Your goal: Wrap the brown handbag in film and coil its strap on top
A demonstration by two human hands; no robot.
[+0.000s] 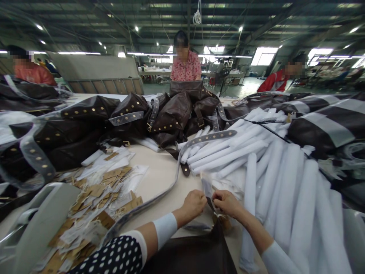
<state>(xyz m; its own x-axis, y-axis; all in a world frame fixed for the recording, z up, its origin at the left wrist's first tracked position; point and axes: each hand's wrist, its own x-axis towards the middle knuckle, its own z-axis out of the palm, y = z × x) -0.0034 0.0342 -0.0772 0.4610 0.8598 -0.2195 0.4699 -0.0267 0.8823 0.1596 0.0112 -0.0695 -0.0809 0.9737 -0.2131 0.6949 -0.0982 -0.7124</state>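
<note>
Close in front of me lies a dark brown leather bag (196, 253), partly cut off by the bottom edge. A narrow dark strap (210, 205) rises from it, and clear plastic film (207, 184) sticks up at its upper end. My left hand (194, 203) is closed in a pinch on the strap from the left. From the right, my right hand (227, 201) pinches at the same spot, fingertips close to the left ones. Exactly how the film sits on the strap is hidden by the fingers. Something brown, perhaps a tag (225, 222), hangs below my right hand.
White wrapped rolls (285, 198) are heaped on the right. Brown tags (107, 190) with strings lie on the left beside a grey plastic bin (48, 224). Studded brown bags (171, 114) form a pile ahead; a long plastic-wrapped strap (173, 179) crosses the table. Three people are beyond.
</note>
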